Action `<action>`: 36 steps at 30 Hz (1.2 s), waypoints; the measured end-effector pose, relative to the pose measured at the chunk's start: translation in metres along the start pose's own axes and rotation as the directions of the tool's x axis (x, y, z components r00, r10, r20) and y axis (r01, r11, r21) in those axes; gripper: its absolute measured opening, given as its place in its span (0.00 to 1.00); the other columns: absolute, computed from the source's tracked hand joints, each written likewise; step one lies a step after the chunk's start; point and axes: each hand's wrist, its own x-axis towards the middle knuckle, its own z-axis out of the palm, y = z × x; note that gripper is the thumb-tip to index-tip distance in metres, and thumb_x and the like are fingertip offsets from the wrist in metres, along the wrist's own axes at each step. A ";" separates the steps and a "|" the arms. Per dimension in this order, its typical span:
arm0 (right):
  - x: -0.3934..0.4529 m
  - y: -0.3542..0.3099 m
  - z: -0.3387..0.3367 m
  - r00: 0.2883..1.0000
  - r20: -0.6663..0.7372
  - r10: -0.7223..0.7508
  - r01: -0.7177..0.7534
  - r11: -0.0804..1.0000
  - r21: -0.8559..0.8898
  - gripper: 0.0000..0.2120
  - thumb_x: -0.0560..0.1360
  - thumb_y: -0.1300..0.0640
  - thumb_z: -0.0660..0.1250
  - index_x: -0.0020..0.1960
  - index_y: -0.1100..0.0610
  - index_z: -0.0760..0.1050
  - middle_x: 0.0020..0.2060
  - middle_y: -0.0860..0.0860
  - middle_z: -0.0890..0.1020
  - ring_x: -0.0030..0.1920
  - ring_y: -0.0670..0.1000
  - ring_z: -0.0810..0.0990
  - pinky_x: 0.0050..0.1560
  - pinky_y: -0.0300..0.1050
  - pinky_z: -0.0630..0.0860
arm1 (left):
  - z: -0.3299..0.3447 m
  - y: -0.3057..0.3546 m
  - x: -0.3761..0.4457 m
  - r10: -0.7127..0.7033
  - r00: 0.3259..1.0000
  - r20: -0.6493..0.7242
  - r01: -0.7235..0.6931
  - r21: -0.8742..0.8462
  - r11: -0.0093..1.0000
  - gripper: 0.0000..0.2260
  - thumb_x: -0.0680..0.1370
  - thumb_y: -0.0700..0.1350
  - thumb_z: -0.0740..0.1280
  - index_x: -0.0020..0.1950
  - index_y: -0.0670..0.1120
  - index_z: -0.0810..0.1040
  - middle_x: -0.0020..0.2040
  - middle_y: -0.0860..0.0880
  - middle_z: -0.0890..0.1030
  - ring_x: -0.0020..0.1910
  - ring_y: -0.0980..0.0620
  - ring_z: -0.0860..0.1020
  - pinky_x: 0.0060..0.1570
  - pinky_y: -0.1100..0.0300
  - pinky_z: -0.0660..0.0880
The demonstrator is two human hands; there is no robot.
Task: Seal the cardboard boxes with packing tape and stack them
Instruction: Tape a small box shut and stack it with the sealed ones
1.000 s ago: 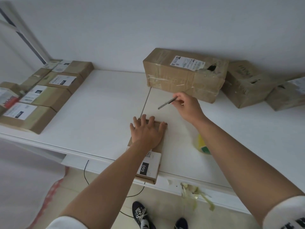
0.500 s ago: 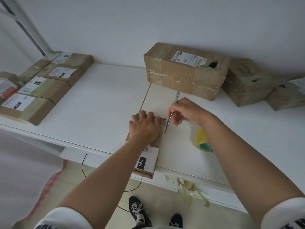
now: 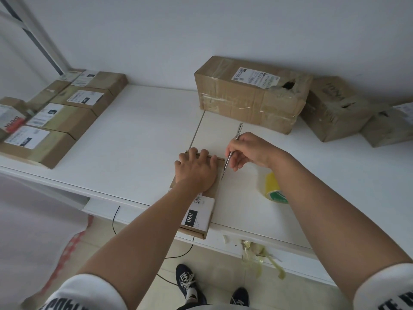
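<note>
Two hands work the flat cardboard box (image 3: 196, 206) overhanging the table (image 3: 138, 139) edge: left hand (image 3: 196, 170) presses it flat, fingers spread, right hand (image 3: 250, 151) pinches a slim blade (image 3: 232, 151) beside it; light, stiff, probably best gripped by its long edges.

Left hand (image 3: 196, 170) lies flat, palm down, fingers curled over the far edge beneath it; right hand (image 3: 252, 151) pinches a thin tool, tip angled downward, both forearms outstretched.

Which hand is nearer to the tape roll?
Right. The right hand holds a blade just up-left of the tape roll, its forearm passing over it. The left hand presses on the flat box, farther left.
</note>
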 end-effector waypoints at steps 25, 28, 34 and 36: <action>0.030 0.029 -0.004 0.949 -0.279 -0.145 -0.145 0.586 -0.797 0.21 0.79 0.65 0.57 0.71 0.58 0.67 0.65 0.57 0.74 0.64 0.59 0.73 0.59 0.51 0.71 | 0.000 -0.002 -0.001 0.013 1.000 -0.004 -0.013 -0.010 1.000 0.23 0.83 0.61 0.47 0.70 0.52 0.68 0.70 0.46 0.67 0.67 0.39 0.64 0.65 0.45 0.63; 0.028 0.028 -0.003 0.966 -0.256 -0.030 -0.199 0.545 -0.814 0.24 0.80 0.64 0.56 0.75 0.55 0.65 0.71 0.57 0.67 0.69 0.59 0.69 0.65 0.52 0.70 | 0.000 -0.002 0.000 0.015 1.000 -0.003 -0.015 -0.007 1.000 0.23 0.82 0.61 0.47 0.71 0.52 0.68 0.70 0.46 0.67 0.67 0.39 0.65 0.65 0.45 0.63; 0.014 0.011 0.008 0.997 -0.033 0.064 -0.072 0.847 -0.527 0.11 0.76 0.56 0.62 0.43 0.59 0.81 0.43 0.58 0.84 0.45 0.55 0.82 0.49 0.47 0.77 | 0.001 -0.002 0.000 0.008 1.000 -0.007 -0.008 -0.001 1.000 0.23 0.82 0.61 0.47 0.71 0.52 0.68 0.70 0.46 0.67 0.67 0.39 0.65 0.64 0.45 0.63; 0.009 0.010 0.017 0.971 0.112 0.210 -0.099 0.784 -0.613 0.13 0.75 0.54 0.63 0.42 0.61 0.82 0.39 0.56 0.85 0.41 0.52 0.82 0.50 0.46 0.77 | 0.002 -0.002 0.000 0.008 1.000 -0.006 -0.008 -0.001 1.000 0.23 0.82 0.61 0.48 0.71 0.52 0.68 0.70 0.46 0.67 0.66 0.39 0.65 0.64 0.45 0.63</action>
